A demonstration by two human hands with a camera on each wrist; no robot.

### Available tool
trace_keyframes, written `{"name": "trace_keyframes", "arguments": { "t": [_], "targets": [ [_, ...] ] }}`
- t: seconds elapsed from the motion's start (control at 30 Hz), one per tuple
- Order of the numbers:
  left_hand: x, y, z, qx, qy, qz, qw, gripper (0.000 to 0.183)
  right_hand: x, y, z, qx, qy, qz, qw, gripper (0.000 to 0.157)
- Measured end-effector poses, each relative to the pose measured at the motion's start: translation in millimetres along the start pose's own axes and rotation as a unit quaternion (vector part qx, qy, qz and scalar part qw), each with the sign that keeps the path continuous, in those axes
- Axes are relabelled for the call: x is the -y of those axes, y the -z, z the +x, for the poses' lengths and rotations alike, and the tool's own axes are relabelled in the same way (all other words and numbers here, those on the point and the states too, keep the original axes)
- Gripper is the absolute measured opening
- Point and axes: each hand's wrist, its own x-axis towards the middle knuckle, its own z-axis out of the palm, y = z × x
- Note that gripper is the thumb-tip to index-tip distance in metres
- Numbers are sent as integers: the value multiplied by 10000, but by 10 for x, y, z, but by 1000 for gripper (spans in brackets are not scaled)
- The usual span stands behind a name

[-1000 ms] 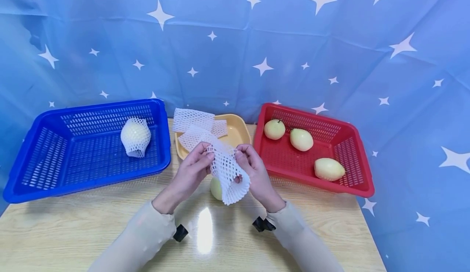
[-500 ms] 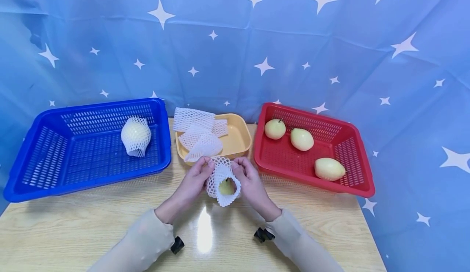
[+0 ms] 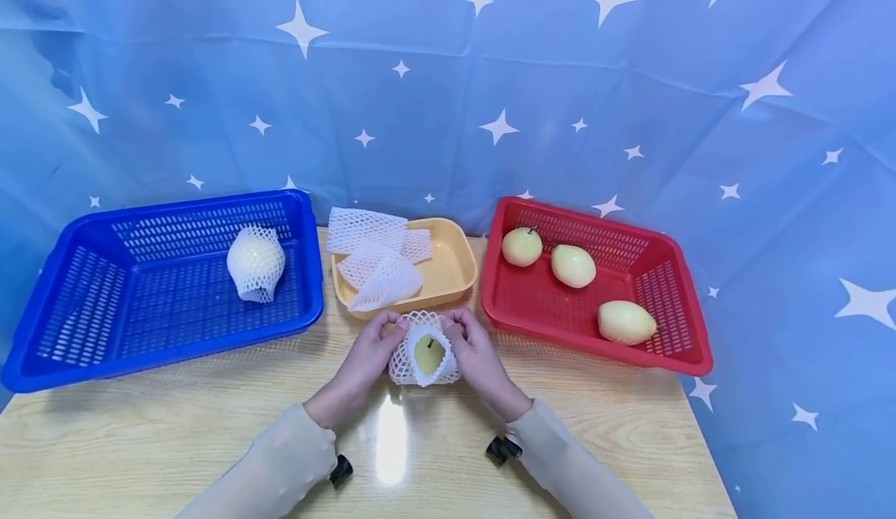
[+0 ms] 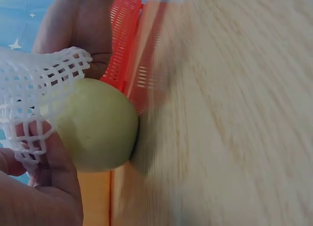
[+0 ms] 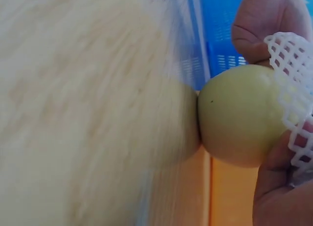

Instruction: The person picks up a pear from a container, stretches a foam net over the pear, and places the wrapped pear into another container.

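A pale green pear (image 3: 428,354) stands on the table, stem up, with a white foam fruit net (image 3: 402,365) over its upper part. Its lower part is bare in the left wrist view, where the pear (image 4: 100,128) touches the wood. My left hand (image 3: 365,361) pinches the net's edge between thumb and fingers on the left side. On the opposite side, my right hand (image 3: 484,363) pinches the same net. The right wrist view shows the net (image 5: 293,84) stretched over the pear (image 5: 239,116), with the right fingers against its side.
A blue basket (image 3: 203,340) at left holds one netted pear (image 3: 256,262). The yellow tray (image 3: 455,270) behind the hands holds several foam nets (image 3: 385,282). At right, a red basket (image 3: 539,301) holds three bare pears (image 3: 626,323). A starry blue curtain (image 3: 420,75) hangs behind.
Both hands have brought the foam net down and toward me onto the pear. The net was stretched above the pear before; now it surrounds the top, and the stem shows through its opening.
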Motion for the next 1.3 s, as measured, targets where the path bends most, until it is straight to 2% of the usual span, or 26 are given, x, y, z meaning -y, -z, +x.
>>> {"name": "trace_keyframes", "arguments": {
  "t": [0.1, 0.23, 0.53, 0.6, 0.73, 0.83, 1.0, 1.07, 1.17, 1.3],
  "targets": [
    [13, 8, 38, -169, 21, 175, 9997, 17, -33, 13, 37, 60, -51, -99, 9999, 15],
    [35, 20, 77, -211, 58, 366, 9991, 16, -82, 26, 77, 177, -97, -285, 9994, 13],
    [60, 43, 103, -251, 19, 699, 9972, 16, -130, 17, 135, 418, -320, -284, 9982, 10],
    [72, 63, 95, -261, 2, 843, 9961, 18, -138, 27, 141, 458, -479, -336, 9972, 13],
    [111, 104, 85, -222, -53, 1230, 9921, 19, -163, 71, 150, 493, -1065, -319, 9926, 20],
    [124, 125, 82, -174, -74, 1415, 9898, 20, -161, 121, 144, 626, -1521, -31, 9864, 23],
    [99, 143, 58, -10, 196, 1026, 9945, 26, -107, 225, 122, 977, -2095, 819, 9695, 32],
    [85, 155, 47, 48, 385, 778, 9962, 27, -89, 260, 112, 1039, -2139, 999, 9662, 35],
    [66, 179, 32, 127, 476, 615, 9969, 31, -73, 296, 100, 1098, -2068, 918, 9679, 40],
    [64, 211, 32, 359, 307, 774, 9959, 38, -75, 320, 98, 1206, -1823, 510, 9745, 43]
  ]
}}
